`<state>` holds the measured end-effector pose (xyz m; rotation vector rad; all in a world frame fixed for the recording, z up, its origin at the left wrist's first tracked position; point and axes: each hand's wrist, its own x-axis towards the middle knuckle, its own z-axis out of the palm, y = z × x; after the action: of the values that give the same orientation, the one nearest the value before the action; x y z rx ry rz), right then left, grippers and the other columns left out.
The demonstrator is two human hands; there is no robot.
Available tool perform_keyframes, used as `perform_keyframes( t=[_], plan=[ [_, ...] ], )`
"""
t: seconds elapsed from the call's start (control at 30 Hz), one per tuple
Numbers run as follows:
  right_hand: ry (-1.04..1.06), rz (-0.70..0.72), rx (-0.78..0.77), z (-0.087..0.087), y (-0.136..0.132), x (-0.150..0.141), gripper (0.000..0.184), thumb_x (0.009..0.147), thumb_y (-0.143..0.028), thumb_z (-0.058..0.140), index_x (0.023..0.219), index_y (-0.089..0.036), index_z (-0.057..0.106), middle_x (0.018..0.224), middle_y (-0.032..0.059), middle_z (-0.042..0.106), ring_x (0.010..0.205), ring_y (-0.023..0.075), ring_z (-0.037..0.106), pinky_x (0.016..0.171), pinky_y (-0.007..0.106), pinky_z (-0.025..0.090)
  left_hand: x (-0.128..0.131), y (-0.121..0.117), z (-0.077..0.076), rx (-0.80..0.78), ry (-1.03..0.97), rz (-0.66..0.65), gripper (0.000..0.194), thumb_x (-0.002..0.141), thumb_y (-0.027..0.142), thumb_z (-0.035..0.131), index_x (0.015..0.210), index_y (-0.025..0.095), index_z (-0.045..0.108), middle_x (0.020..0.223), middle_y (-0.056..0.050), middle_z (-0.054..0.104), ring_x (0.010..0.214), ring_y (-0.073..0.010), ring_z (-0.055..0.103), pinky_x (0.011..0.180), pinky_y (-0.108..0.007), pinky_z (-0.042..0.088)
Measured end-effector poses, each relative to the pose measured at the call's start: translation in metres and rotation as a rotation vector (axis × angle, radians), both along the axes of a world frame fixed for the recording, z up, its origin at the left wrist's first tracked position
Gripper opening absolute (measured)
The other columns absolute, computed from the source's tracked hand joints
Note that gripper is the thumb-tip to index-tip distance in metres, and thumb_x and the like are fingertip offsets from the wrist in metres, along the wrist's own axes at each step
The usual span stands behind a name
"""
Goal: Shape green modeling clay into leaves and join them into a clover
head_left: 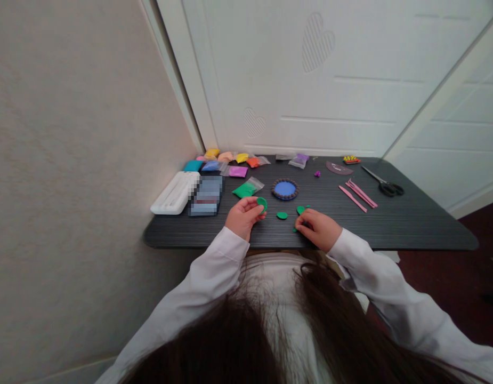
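My left hand point(246, 216) pinches a small round green clay disc point(263, 205) with a raised rim, held up just above the table. Fingers of my right hand point(316, 228) are closed together down at the tabletop, among small green clay pieces; a bit of green shows by the fingertips, but what they grip is mostly hidden. A flat green clay oval point(282, 216) lies between my hands. Another green clay piece point(300, 210) sits right behind my right fingers. Farther back is a blue clay disc point(285, 189) ringed with dark brown clay balls.
A green clay packet point(244, 189) lies behind my left hand, with several coloured packets along the back. At left are a white case point(176, 193) and a blurred flat item point(207, 196). Pink modelling tools point(358, 196), scissors point(386, 185) and a purple bit point(317, 174) are at right.
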<state>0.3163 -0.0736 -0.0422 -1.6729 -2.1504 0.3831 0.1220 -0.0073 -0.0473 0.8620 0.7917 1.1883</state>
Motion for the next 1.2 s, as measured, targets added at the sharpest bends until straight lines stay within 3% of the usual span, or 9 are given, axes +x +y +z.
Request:
perform_keyframes(
  t=[0.5, 0.77, 1.03, 1.13, 1.2],
  plan=[
    [-0.065, 0.036, -0.06, 0.005, 0.008, -0.005, 0.009, 0.076, -0.018, 0.052, 0.073, -0.019, 0.061, 0.075, 0.002, 0.055, 0.07, 0.0134, 0.053, 0.067, 0.024, 0.04, 0.001, -0.001, 0.002, -0.006, 0.007, 0.006, 0.031, 0.047, 0.017, 0.075, 0.072, 0.015, 0.057, 0.061, 0.003, 0.062, 0.052, -0.0093, 0.058, 0.054, -0.024, 0.044],
    [0.008, 0.016, -0.051, 0.006, 0.003, -0.006, 0.01, 0.076, -0.015, 0.05, 0.071, -0.017, 0.058, 0.073, 0.0022, 0.052, 0.067, 0.0131, 0.049, 0.065, 0.025, 0.039, 0.0, -0.001, 0.001, -0.006, -0.007, 0.005, 0.03, 0.048, 0.016, 0.075, 0.072, 0.015, 0.057, 0.059, 0.004, 0.061, 0.051, -0.0094, 0.058, 0.053, -0.023, 0.044],
    [0.238, -0.039, -0.036, 0.017, -0.01, -0.002, 0.015, 0.08, -0.028, 0.046, 0.075, -0.017, 0.055, 0.069, -0.0001, 0.052, 0.06, 0.0111, 0.047, 0.058, 0.024, 0.04, 0.002, -0.009, 0.005, -0.032, -0.024, -0.05, 0.029, 0.049, 0.014, 0.075, 0.073, 0.015, 0.058, 0.06, 0.003, 0.062, 0.052, -0.0095, 0.059, 0.055, -0.024, 0.046],
    [0.399, -0.033, -0.004, 0.029, -0.02, -0.011, 0.017, 0.083, -0.032, 0.043, 0.08, -0.017, 0.053, 0.073, 0.0008, 0.054, 0.065, 0.0113, 0.049, 0.062, 0.024, 0.042, 0.003, -0.028, 0.02, -0.053, -0.043, -0.124, 0.028, 0.05, 0.014, 0.075, 0.073, 0.015, 0.059, 0.062, 0.002, 0.063, 0.053, -0.0113, 0.06, 0.054, -0.025, 0.048],
    [0.641, -0.008, 0.064, 0.041, -0.028, -0.022, 0.013, 0.081, -0.03, 0.048, 0.079, -0.018, 0.053, 0.076, 0.0014, 0.053, 0.071, 0.0121, 0.051, 0.065, 0.025, 0.043, 0.004, -0.043, 0.036, -0.052, -0.065, -0.183, 0.026, 0.052, 0.014, 0.074, 0.074, 0.015, 0.06, 0.063, 0.001, 0.064, 0.054, -0.012, 0.061, 0.053, -0.025, 0.049]
  ],
)
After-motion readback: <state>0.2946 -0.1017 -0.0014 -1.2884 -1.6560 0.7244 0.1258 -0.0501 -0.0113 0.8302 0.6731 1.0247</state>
